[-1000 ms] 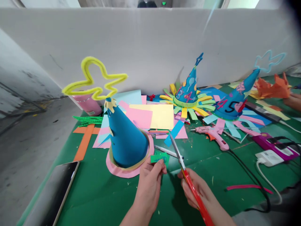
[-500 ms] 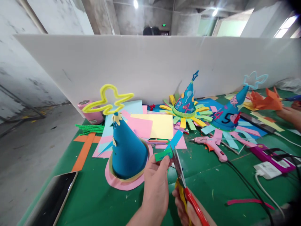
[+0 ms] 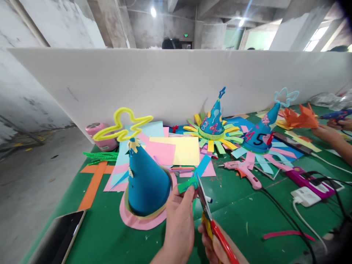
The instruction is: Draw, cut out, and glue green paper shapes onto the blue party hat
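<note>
My left hand (image 3: 180, 220) pinches a small green piece of paper (image 3: 184, 186) with its thumb and fingers. A blue paper strip (image 3: 202, 167) rises behind the green piece; how the two join is hidden. In my right hand (image 3: 217, 244) is a pair of scissors (image 3: 221, 234) with red and yellow handles. Its blades point up along the right edge of the green paper and look nearly closed. Left of my hands stands a blue paper cone hat (image 3: 147, 183) with a pink brim and a yellow pipe-cleaner shape (image 3: 129, 119) at its tip.
Two decorated cone hats (image 3: 216, 119) (image 3: 260, 135) stand farther back. To the right lie a pink glue gun (image 3: 244, 172), a purple power strip (image 3: 309, 183) and cords. A phone (image 3: 59, 234) lies front left. Another person's hand (image 3: 328, 134) holds orange paper (image 3: 299, 117). A white board (image 3: 165, 84) closes off the back.
The view has shifted slightly, so things sit a little lower and farther left. Both hands keep nearly the same pose. More of the other person's hands and a blue glue gun shows at the right.
</note>
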Available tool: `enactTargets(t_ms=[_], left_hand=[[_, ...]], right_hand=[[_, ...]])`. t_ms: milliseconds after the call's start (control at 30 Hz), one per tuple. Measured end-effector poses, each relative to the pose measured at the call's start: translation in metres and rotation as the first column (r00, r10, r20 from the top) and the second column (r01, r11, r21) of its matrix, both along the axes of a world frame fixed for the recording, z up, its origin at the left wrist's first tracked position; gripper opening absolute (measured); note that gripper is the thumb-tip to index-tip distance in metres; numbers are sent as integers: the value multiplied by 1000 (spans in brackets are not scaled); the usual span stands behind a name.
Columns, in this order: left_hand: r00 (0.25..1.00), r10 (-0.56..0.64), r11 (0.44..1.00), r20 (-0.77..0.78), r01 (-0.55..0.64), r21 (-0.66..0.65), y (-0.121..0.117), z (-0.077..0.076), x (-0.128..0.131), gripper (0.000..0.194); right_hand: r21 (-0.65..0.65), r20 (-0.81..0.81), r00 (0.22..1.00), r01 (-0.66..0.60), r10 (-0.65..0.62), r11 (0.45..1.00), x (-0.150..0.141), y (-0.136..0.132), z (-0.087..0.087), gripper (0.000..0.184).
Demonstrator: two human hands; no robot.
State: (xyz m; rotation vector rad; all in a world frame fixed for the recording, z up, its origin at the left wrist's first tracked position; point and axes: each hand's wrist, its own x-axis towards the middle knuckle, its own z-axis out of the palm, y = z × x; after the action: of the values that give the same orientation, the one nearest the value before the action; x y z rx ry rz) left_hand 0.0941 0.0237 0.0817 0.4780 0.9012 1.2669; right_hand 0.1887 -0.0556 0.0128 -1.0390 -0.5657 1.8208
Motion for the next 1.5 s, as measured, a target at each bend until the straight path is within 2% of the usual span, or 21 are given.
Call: enactTargets(t_ms=[100,267,567,767,900,1067,1167,1267,1367,1500], left_hand=[[1000,-9,1000,-16,9,10,-1,-2,0,10],[999,-3,1000,-46,3,2,-2,-5,2,8],[996,-8,1000,-91,8,-6,-3,-5,3,8],[994,-11,1000,-111,10,-12,-3,-4,3,10],[993,-16,1000,-118,16,-3,-5,-7,3,11],[990,-22,1000,-139,19,-24,-6,-9,3,11],[989,-33,999,-143,31,-13,-5,-10,3,11],[989,-35,999,-144,34,-10,-4,-10,3,10],[987,-38,999,-156,37,-9,-4,-9,2,10],[988,-65,998,-137,65,0,-4,-7,1,11]], right_hand=[[-103,-52,998,-47,42,994,1,7,-10,46],[-113,-54,986,-163,158,980,0,13,-17,52],[-71,-48,997,-67,64,995,3,7,17,47],[-43,1,999,-47,47,998,1,7,4,48],[-47,17,988,-150,151,988,7,12,5,51],[-86,-15,981,-193,193,977,17,21,24,51],[-109,-35,973,-229,226,967,17,21,29,52],[-101,-2,994,-108,108,989,14,14,27,49],[-167,19,1000,1,2,986,14,6,23,43],[-256,-4,999,-43,43,966,19,6,16,39]])
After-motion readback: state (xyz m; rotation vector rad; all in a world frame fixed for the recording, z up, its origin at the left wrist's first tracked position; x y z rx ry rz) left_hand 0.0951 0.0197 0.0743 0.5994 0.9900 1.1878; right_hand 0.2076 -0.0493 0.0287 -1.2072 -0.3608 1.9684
